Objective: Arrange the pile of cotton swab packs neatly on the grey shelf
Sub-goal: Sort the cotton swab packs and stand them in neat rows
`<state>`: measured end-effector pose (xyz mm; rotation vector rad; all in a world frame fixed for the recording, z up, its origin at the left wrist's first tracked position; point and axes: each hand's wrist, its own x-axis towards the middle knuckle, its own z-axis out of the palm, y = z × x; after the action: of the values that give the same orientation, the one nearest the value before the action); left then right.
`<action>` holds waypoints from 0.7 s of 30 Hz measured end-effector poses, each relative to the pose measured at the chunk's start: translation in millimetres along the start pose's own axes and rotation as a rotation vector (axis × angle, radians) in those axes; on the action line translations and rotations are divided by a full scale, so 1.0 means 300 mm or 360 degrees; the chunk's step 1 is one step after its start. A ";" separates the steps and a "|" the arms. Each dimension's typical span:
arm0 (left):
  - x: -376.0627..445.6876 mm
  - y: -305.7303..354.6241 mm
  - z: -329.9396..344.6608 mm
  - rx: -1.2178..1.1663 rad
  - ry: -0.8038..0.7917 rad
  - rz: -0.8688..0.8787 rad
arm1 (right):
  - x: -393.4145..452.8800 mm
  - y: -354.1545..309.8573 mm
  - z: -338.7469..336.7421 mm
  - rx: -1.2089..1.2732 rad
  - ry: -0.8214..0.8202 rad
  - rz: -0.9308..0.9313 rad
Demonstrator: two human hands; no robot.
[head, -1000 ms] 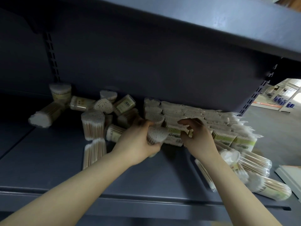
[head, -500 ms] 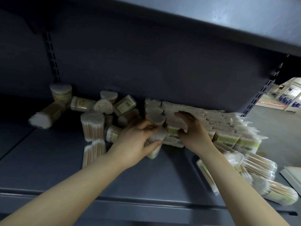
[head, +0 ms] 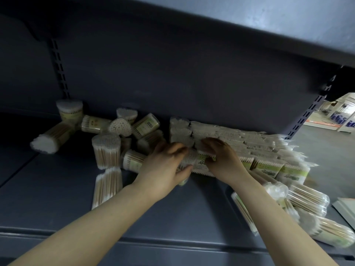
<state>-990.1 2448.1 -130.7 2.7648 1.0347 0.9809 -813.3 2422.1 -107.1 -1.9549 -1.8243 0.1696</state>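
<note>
Cotton swab pack (head: 189, 160) stands upright against the left end of the tidy row (head: 240, 148) on the grey shelf (head: 57, 189), left hand (head: 165, 166) gripping it with curled fingers, right hand (head: 221, 156) pressing the row's edge beside it.

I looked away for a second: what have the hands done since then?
The left hand pushed its swab tub in against the neat row, still gripping it. The right hand moved onto the row's front pack. The loose tubs stayed put.
</note>
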 end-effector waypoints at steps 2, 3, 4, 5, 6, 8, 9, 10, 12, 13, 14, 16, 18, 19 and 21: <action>-0.001 -0.003 0.002 0.0001 0.0002 0.0000 | 0.001 -0.001 0.000 0.0000 0.0009 -0.0009; -0.001 -0.004 0.001 0.0002 -0.0005 0.0001 | 0.001 -0.001 -0.001 0.0009 0.0008 -0.0013; -0.002 -0.005 -0.001 0.0006 -0.0020 0.0002 | 0.000 -0.001 -0.002 0.0025 0.0004 -0.0011; -0.003 -0.005 -0.005 0.0009 -0.0043 0.0005 | -0.001 -0.001 -0.003 0.0047 0.0004 -0.0005; -0.004 -0.005 -0.010 0.0010 -0.0067 0.0003 | -0.003 -0.003 -0.006 0.0081 0.0011 0.0004; -0.009 -0.009 -0.024 0.0010 -0.0085 -0.0037 | -0.008 -0.009 -0.012 0.0166 0.0056 0.0008; -0.012 -0.013 -0.032 0.0013 -0.0068 -0.0076 | -0.010 -0.011 -0.016 0.0175 0.0090 0.0007; -0.014 -0.018 -0.043 0.0015 -0.0041 -0.0123 | -0.011 -0.015 -0.021 0.0154 0.0119 0.0005; -0.020 -0.038 -0.064 -0.0002 0.0007 -0.0229 | -0.010 -0.023 -0.030 0.0116 0.0163 -0.0008; -0.023 -0.051 -0.075 -0.0010 0.0036 -0.0267 | -0.009 -0.030 -0.035 0.0119 0.0183 -0.0013; -0.028 -0.066 -0.088 -0.0005 0.0072 -0.0291 | -0.007 -0.037 -0.038 0.0129 0.0205 -0.0020; -0.041 -0.100 -0.109 0.0038 0.0146 -0.0324 | -0.003 -0.053 -0.042 0.0162 0.0250 -0.0032; -0.057 -0.131 -0.127 0.0109 0.0202 -0.0370 | 0.000 -0.072 -0.041 0.0206 0.0290 -0.0049; -0.064 -0.144 -0.135 0.0146 0.0226 -0.0399 | 0.002 -0.082 -0.040 0.0231 0.0306 -0.0059; -0.077 -0.163 -0.151 0.0227 0.0262 -0.0444 | 0.004 -0.105 -0.037 0.0276 0.0337 -0.0085</action>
<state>-1057.7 2464.0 -118.8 2.5772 1.5211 1.1457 -837.6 2421.0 -84.2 -1.7335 -1.6650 0.0960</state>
